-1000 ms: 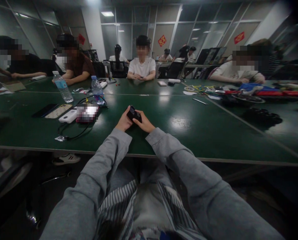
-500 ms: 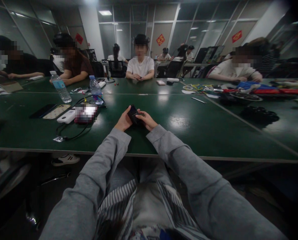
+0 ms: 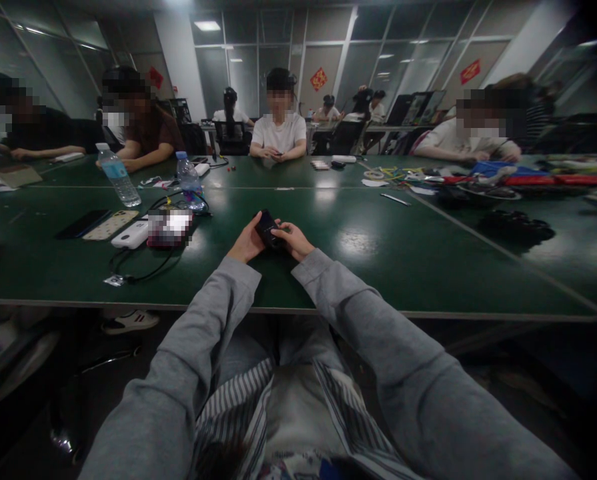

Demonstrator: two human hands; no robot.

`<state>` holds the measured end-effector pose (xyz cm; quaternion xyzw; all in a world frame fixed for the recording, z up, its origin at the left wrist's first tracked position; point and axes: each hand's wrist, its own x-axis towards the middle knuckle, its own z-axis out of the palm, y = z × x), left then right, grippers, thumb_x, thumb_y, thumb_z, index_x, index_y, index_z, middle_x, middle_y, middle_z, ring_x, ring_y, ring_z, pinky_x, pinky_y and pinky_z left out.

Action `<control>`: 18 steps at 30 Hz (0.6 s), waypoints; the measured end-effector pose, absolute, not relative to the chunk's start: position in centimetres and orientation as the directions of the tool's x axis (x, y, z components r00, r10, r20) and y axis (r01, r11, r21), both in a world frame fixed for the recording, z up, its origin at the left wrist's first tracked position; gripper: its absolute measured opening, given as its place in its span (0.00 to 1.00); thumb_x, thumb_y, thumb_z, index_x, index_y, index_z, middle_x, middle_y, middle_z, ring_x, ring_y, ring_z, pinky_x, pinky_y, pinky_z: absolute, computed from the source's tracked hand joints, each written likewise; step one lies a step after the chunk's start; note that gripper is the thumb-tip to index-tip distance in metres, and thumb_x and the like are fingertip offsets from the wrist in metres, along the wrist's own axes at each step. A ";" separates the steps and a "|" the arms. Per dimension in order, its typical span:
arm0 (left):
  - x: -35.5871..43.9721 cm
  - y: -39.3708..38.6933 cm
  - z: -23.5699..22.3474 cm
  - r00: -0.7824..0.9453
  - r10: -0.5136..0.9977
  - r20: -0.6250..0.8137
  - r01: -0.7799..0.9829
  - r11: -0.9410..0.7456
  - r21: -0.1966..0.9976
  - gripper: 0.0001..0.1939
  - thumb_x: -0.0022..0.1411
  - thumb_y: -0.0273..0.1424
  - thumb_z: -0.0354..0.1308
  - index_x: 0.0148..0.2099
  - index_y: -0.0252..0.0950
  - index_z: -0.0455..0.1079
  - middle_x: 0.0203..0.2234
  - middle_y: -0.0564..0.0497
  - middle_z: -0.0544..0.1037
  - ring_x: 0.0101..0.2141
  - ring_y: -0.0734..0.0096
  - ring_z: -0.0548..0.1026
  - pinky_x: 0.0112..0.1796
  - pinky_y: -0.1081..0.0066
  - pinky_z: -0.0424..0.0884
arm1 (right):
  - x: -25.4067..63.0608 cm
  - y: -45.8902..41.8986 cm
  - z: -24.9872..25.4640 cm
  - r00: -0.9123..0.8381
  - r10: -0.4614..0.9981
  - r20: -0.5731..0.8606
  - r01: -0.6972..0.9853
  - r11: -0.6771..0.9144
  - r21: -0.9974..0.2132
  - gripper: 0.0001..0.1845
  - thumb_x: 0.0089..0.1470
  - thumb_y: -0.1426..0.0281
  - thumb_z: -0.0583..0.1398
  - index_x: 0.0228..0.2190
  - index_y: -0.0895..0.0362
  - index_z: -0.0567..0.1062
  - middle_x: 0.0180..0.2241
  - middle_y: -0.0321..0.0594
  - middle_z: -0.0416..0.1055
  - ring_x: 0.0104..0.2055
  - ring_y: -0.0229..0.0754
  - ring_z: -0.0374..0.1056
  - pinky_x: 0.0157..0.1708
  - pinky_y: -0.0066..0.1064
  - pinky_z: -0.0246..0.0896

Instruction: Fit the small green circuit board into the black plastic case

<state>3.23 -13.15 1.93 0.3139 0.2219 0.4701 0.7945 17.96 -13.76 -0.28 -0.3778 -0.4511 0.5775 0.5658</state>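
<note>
Between my hands is a small black handheld device [image 3: 267,227] with a dark face, tilted a little above the green tabletop [image 3: 218,280]. Its exact kind is too dark to make out. My left hand [image 3: 248,239] wraps round its left side. On the other side, my right hand [image 3: 296,241] grips the right edge, with the thumb lying over the front. Fingers behind the device are mostly hidden. Grey sleeves cover both forearms, which reach in over the table's near edge.
Left of my hands lie a white power bank [image 3: 131,233], a pinkish-red framed phone [image 3: 171,229], a dark phone [image 3: 83,225] and a black cable [image 3: 158,270]. Two bottles, one clear [image 3: 119,177] and one bluish [image 3: 190,180], stand behind. A pen [image 3: 395,199] and a black bundle [image 3: 517,227] lie rightward. People sit opposite.
The whole view has shifted very slightly. My right thumb and fingers have moved a little on the device; both hands keep their hold.
</note>
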 end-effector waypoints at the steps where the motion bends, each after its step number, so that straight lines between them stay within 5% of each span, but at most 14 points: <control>1: 3.2 -13.1 1.9 0.466 0.883 -0.055 -0.604 0.362 0.710 0.19 0.64 0.43 0.57 0.45 0.31 0.75 0.42 0.41 0.80 0.43 0.62 0.79 0.48 0.63 0.72 | 17.9 -13.8 -0.2 -0.068 0.994 0.081 -0.310 0.056 -0.949 0.29 0.30 0.62 0.74 0.29 0.53 0.63 0.29 0.29 0.72 0.28 0.36 0.70 0.28 0.29 0.67; 6: 3.4 -12.9 1.6 0.480 0.874 -0.072 -0.568 0.372 0.734 0.18 0.64 0.41 0.57 0.45 0.32 0.75 0.40 0.43 0.81 0.41 0.64 0.79 0.44 0.66 0.73 | 17.9 -13.8 0.3 -0.002 0.995 0.104 -0.330 0.098 -0.939 0.29 0.27 0.61 0.74 0.26 0.53 0.62 0.32 0.31 0.72 0.30 0.35 0.70 0.30 0.30 0.68; 11: 3.6 -12.5 1.1 0.428 0.896 -0.115 -0.534 0.354 0.768 0.13 0.61 0.39 0.61 0.42 0.34 0.75 0.31 0.48 0.80 0.32 0.71 0.78 0.39 0.71 0.72 | 18.7 -13.5 0.6 0.025 0.997 0.073 -0.302 0.077 -0.950 0.29 0.26 0.58 0.74 0.26 0.53 0.63 0.24 0.29 0.69 0.23 0.34 0.65 0.22 0.26 0.61; 18: 4.3 -12.1 0.3 0.270 0.961 -0.065 -0.534 0.206 0.820 0.17 0.50 0.25 0.70 0.43 0.36 0.73 0.33 0.52 0.80 0.32 0.77 0.78 0.42 0.74 0.71 | 19.8 -12.6 0.5 0.124 0.984 0.128 -0.255 0.156 -0.954 0.30 0.26 0.56 0.73 0.26 0.52 0.63 0.23 0.27 0.67 0.24 0.35 0.65 0.24 0.27 0.60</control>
